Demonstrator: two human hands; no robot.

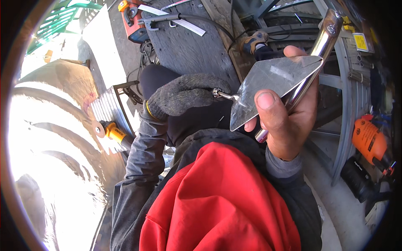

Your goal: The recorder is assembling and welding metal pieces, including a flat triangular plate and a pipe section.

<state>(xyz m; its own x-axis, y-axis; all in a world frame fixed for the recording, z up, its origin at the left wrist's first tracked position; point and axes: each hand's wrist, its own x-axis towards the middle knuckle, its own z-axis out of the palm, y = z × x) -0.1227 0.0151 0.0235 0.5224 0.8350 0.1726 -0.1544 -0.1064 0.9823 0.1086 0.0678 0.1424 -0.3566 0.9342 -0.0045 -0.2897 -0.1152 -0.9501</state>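
Observation:
My bare right hand (289, 121) grips a triangular steel trowel blade (268, 83), thumb pressed on its face. Behind the blade, in the same hand, runs a shiny metal tube (320, 46) that points up to the right and ends in a rusty brown tip. My left hand (182, 94), in a grey knit glove, is closed around the bent metal shank (222, 94) at the blade's narrow end. What lies inside the glove's fist is hidden. Both hands are raised in front of my chest, above my dark trousers.
A red garment (217, 201) fills the lower middle. An orange-handled grinder (113, 131) lies left by a ribbed metal sheet (104, 106). A red power tool (132, 19) and flat metal strip (184, 23) rest on a wooden board (188, 50). Right: grey metal frames (347, 104), an orange tool (368, 140).

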